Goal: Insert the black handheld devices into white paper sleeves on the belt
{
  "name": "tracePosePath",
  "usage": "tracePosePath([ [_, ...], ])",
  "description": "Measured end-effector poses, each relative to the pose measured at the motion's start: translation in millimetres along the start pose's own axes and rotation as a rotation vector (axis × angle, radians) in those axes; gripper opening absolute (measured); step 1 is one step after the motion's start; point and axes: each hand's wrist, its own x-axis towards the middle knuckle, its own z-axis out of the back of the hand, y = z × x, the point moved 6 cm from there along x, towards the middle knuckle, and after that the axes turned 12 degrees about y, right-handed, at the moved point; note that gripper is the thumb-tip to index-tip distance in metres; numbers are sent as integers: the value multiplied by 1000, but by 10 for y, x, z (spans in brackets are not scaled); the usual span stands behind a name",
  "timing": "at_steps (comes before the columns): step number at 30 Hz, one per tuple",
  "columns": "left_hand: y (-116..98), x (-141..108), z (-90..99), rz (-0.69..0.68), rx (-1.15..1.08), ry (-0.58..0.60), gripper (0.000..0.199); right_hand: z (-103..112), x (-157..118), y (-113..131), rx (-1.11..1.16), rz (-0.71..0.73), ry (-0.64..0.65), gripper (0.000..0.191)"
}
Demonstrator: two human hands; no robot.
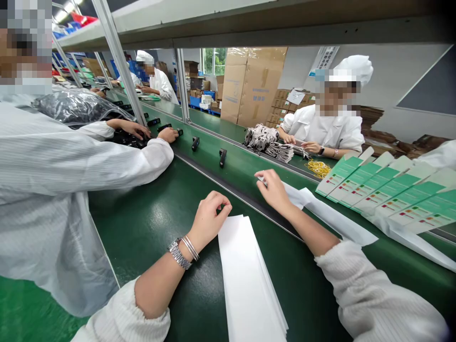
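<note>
My left hand (210, 216), with a watch and bangles at the wrist, is just above the top end of a stack of long white paper sheets (247, 280) on the green table. Its thumb and fingertips meet in a pinch; whether something thin is between them is too small to tell. My right hand (272, 190) reaches over the belt, palm down, at the left end of a white folded strip (331, 216). Its fingers are bent, and the tips touch or hover at the strip's edge. Small black devices (223, 157) lie spaced along the belt beyond my hands.
Green and white boxes (388, 190) stand in a row at the right. Across the belt, a person handles cables near bundled cables (261, 137) and yellow bands (318, 168). Another person's arms reach in from the left. A metal post (119, 61) and an overhead shelf (249, 23) frame the bench.
</note>
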Motion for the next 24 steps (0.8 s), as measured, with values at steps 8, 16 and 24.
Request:
tracePosePath([
  [8, -125, -25, -105, -16, 22, 65, 13, -423, -385, 316, -49, 97, 348, 18],
  [16, -244, -42, -201, -18, 53, 115, 13, -344, -438, 230, -32, 94, 336, 17],
  [24, -212, 8, -185, -32, 65, 137, 13, -382, -371, 223, -41, 96, 346, 18],
])
